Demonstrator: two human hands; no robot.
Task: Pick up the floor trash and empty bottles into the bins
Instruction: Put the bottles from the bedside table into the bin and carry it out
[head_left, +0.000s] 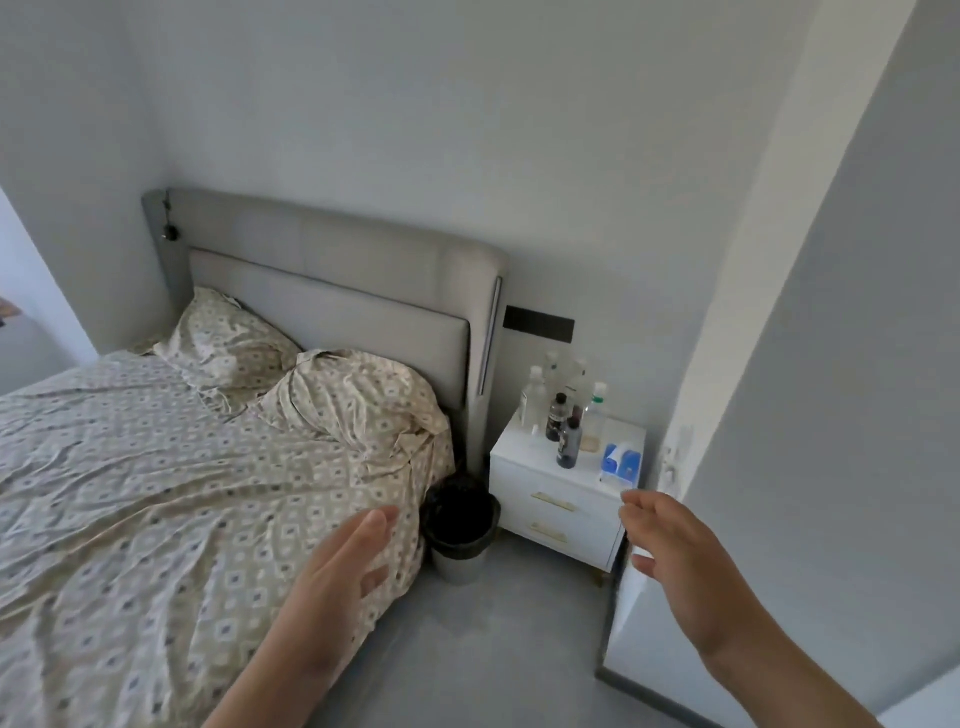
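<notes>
A grey bin (462, 535) lined with a black bag stands on the floor between the bed and a white nightstand (563, 501). Several bottles stand on the nightstand: clear plastic ones (532, 397) at the back and two dark ones (568, 444) nearer the front. My left hand (343, 566) is held out over the bed's corner, fingers straight, holding nothing. My right hand (670, 556) reaches forward in front of the nightstand, fingers relaxed and holding nothing. Both hands are apart from the bin and the bottles.
A bed (182, 493) with patterned sheets and two pillows fills the left side, under a grey headboard (332, 291). A blue tissue pack (621, 462) sits on the nightstand's right corner. A white wall corner (779, 415) juts out on the right. Grey floor (493, 649) runs between bed and wall.
</notes>
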